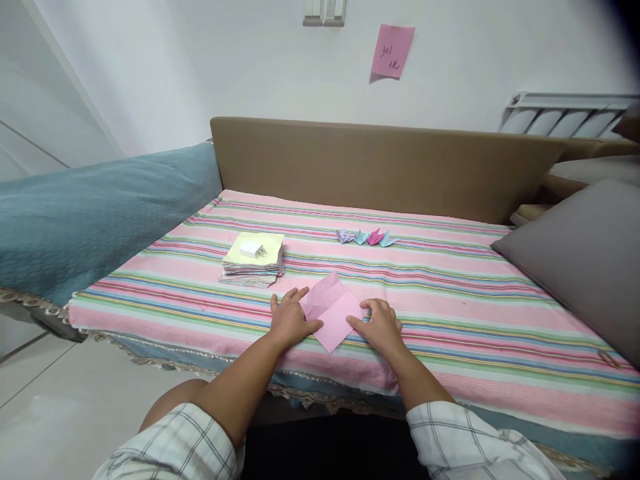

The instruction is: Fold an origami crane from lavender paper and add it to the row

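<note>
My left hand (289, 320) and my right hand (383, 323) are both on the pink paper (336, 325), which lies between them on the striped cloth (450, 287), one corner pointing toward me. It is just to the right of my left hand and just to the left of my right, so neither is clearly nearer. The crease matters most: it slants from beside my left thumb, away from me and rightward, with the flatter part on my side and the raised, wrinkled part beyond. I can't make out a clear long axis. My right thumb and forefinger are narrow around the right corner. My left thumb and fingers are spread along the left edge; I can't tell whether they pinch or only press. The paper stack (253, 272) sits farther off, to the left.
</note>
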`<state>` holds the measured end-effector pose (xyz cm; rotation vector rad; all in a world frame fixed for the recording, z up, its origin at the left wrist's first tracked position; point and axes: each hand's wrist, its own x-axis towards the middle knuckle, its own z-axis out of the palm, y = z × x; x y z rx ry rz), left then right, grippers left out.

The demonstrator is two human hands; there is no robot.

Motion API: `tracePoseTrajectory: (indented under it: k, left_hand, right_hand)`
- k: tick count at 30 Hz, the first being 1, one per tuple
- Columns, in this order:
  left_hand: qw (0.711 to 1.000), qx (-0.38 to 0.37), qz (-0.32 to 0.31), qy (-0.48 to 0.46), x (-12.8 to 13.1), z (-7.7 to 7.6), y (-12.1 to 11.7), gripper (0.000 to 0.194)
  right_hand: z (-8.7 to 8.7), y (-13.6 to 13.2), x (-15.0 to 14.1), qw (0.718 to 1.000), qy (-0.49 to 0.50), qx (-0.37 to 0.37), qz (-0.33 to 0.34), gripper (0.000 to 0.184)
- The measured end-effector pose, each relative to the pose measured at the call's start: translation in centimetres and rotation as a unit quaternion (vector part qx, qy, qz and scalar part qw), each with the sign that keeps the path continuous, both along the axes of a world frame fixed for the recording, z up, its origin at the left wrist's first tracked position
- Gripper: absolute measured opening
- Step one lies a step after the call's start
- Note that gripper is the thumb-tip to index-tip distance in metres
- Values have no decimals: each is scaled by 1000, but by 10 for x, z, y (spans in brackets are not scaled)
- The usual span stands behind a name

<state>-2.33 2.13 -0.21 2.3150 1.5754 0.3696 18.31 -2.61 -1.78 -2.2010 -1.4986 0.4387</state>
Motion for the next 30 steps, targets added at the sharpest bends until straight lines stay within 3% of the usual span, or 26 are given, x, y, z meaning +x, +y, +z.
tracePoseTrajectory:
  k: [2, 7, 10, 16, 20, 25, 27, 30]
  left_hand:
    - [1000, 0, 0, -1, 0, 0, 0, 44]
    - [1000, -4, 2, 4, -1, -1, 1, 46]
    - [1000, -5, 1, -1, -1, 0, 1, 47]
    - [1000, -12, 8, 3, 1, 3, -1, 45]
    - [1000, -17, 7, 12, 2, 5, -2, 41]
    - [1000, -18, 8, 12, 2, 6, -2, 40]
    - [1000, -16, 3, 8, 1, 5, -2, 41]
    - [1000, -16, 3, 3, 1, 5, -2, 43]
  right_hand:
    - [0, 1, -3, 1000, 3, 12, 4, 46]
    - [0, 4, -5, 1000, -20, -6, 21, 66]
    - [1, 6, -5, 1000, -11, -16, 20, 63]
    - [-2, 8, -5, 994, 83, 68, 26, 60]
    - [-6, 5, -6, 961, 255, 107, 27, 78]
    - [-6, 3, -11, 880, 467, 78, -17, 99]
    - [-5, 3, -12, 856, 511, 66, -38, 101]
    - [-5, 4, -11, 844, 531, 60, -49, 97]
